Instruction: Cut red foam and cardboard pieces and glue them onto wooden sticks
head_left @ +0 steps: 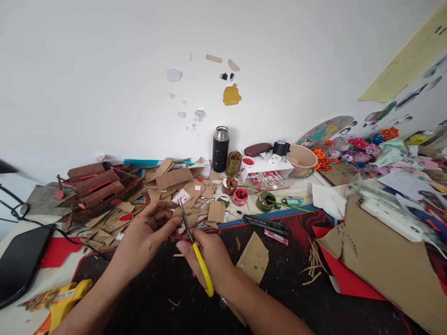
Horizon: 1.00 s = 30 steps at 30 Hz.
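Note:
My right hand (211, 256) grips a pair of scissors (199, 260) with yellow handles. Their metal blades point up and away, close to the fingertips of my left hand (146, 232). Between the left thumb and fingers is a small brown piece (179, 214) that looks like cardboard, partly hidden by the fingers and blades. Both hands are above the near edge of a heap of cut cardboard pieces (174, 179) and a dark mat (153, 298). Below the right wrist lies a tan cardboard offcut (254, 255).
Brown cardboard model boats (101, 184) stand at the left, above a yellow glue gun (68, 298). A black flask (220, 149) and paint jars (240, 196) are at the back. A utility knife (267, 224), twigs (314, 260) and a large cardboard sheet (384, 260) lie right.

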{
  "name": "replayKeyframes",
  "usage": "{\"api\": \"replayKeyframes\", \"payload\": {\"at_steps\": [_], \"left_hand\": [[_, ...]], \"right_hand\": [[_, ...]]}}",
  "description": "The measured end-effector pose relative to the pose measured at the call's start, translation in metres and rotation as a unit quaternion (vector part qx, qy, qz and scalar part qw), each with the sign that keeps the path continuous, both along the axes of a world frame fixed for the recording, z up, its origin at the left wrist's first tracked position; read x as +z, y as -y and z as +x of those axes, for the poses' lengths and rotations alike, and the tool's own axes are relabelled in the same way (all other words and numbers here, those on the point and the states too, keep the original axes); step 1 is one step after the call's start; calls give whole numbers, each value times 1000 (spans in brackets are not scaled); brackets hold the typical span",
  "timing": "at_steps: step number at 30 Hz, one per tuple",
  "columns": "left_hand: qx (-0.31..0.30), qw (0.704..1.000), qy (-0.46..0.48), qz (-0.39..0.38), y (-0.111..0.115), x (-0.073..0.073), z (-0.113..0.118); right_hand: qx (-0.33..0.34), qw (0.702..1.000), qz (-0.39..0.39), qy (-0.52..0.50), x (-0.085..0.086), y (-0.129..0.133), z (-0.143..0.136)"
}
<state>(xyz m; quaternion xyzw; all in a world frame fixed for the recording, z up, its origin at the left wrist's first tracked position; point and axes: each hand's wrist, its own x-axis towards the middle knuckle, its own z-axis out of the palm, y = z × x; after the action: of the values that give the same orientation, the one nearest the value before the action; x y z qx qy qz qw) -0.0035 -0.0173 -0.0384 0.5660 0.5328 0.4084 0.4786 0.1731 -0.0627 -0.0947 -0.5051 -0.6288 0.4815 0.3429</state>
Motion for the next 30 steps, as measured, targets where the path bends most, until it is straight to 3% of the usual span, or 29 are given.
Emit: {"api": "replayKeyframes", "payload": {"at_steps": [13, 30], "left_hand": [[-1, 1000, 6, 0, -2, -13, -2], [0, 999, 15, -34, -5, -2, 0]], "right_hand": [[-24, 998, 21, 47, 5, -1, -2], [-28, 986, 14, 166, 8, -2, -6]]}}
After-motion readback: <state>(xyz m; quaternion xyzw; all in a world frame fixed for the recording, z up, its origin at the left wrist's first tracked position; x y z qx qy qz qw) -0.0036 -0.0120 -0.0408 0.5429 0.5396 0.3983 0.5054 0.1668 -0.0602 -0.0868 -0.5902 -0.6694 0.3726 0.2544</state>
